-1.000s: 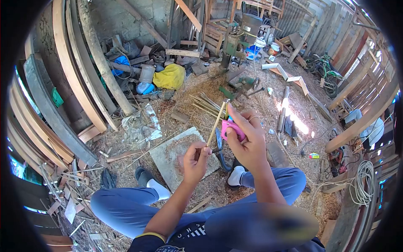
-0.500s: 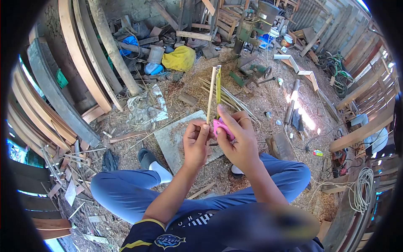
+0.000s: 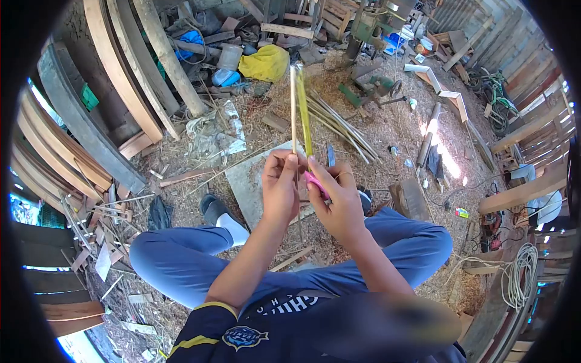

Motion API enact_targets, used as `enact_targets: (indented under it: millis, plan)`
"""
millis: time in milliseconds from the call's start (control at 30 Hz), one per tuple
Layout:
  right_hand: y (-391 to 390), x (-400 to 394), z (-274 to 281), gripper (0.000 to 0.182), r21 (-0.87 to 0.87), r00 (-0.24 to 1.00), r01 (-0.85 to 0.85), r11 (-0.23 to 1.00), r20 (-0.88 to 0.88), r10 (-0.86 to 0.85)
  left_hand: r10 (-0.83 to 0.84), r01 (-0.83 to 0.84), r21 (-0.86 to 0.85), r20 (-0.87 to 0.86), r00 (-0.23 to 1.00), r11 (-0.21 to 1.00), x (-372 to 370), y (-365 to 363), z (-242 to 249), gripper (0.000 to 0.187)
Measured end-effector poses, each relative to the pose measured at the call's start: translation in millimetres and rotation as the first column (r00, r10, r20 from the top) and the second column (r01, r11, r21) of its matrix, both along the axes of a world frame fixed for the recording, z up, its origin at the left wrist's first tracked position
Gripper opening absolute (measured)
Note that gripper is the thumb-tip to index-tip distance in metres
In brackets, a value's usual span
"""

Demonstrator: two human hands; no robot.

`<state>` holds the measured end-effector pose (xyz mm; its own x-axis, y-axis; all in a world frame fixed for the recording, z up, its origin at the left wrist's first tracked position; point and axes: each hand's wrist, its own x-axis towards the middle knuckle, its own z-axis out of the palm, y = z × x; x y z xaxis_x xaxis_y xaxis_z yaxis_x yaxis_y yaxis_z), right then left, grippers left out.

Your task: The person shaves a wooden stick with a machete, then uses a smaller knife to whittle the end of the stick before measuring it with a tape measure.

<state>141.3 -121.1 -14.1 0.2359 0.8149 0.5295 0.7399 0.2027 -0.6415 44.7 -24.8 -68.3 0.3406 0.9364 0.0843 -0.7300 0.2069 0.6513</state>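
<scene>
My left hand [image 3: 281, 184] is closed round a thin wooden stick [image 3: 294, 112], which stands upright and also shows below the fingers. In my right hand [image 3: 336, 196] is a pink tape measure [image 3: 317, 183], partly hidden by the fingers. Its yellow blade [image 3: 304, 115] runs up beside the stick, slightly apart lower down and close to it at the top, where the tip is blurred. Both hands are side by side above a flat grey board [image 3: 247, 184] on the ground.
Several thin sticks [image 3: 345, 128] lie beyond my hands, near a green metal machine part [image 3: 378, 88]. A wooden block [image 3: 408, 198] is right of my knees' gap. Curved planks [image 3: 121, 72] lean at the left; a coiled cable [image 3: 520, 275] hangs at the right.
Both hands have risen slightly in the view, with the stick and tape. More yellow blade shows above my right hand, and the stick stands straighter. The surroundings have shifted a little.
</scene>
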Motion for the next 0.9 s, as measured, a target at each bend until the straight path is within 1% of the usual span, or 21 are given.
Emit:
enact_targets:
  millis: [100,200,233,333,467,533,633,733,767,867,900]
  plan:
    - [-3,-4,-15,0.055,-0.063,0.999,-0.034,0.997,0.002,0.034,0.017,-0.012,-0.082,0.063,0.998,0.997,-3,7,12,0.009]
    - [-7,-10,-27,0.053,-0.109,0.998,-0.066,0.992,0.001,0.067,0.023,-0.011,-0.072,0.167,0.986,0.997,-5,16,6,0.010]
    - [-9,-13,-30,0.052,-0.127,0.998,-0.070,0.989,-0.011,0.069,-0.010,0.030,-0.115,0.171,0.985,0.993,-9,18,7,0.009]
    - [-14,-18,-39,0.049,-0.173,0.997,-0.077,0.982,-0.033,0.073,0.023,-0.009,-0.084,0.163,0.986,0.996,-11,24,0,0.007]
    - [-19,-18,-53,0.048,-0.186,0.996,-0.080,0.979,0.016,0.084,0.047,-0.027,-0.148,0.131,0.990,0.989,-14,26,1,0.005]
    - [-22,-19,-52,0.047,-0.215,0.996,-0.084,0.973,-0.009,0.084,0.067,-0.051,-0.170,0.090,0.994,0.984,-18,28,1,0.005]
    - [-27,-24,-51,0.045,-0.226,0.994,-0.105,0.968,-0.035,0.100,0.030,-0.016,-0.126,0.110,0.993,0.992,-25,34,1,0.003]
    - [-30,-27,-56,0.044,-0.225,0.994,-0.110,0.968,-0.030,0.106,0.076,-0.037,-0.244,0.151,0.986,0.969,-28,40,5,0.004]
    - [-31,-27,-58,0.044,-0.223,0.994,-0.108,0.969,-0.025,0.105,0.049,-0.020,-0.196,0.148,0.988,0.980,-32,42,2,0.002]
    - [-36,-27,-60,0.045,-0.265,0.989,-0.146,0.953,-0.058,0.135,0.067,-0.038,-0.184,0.155,0.986,0.982,-37,51,1,0.003]
    - [-37,-27,-61,0.045,-0.261,0.989,-0.146,0.954,-0.041,0.141,0.087,-0.056,-0.193,0.151,0.985,0.980,-37,50,6,0.003]
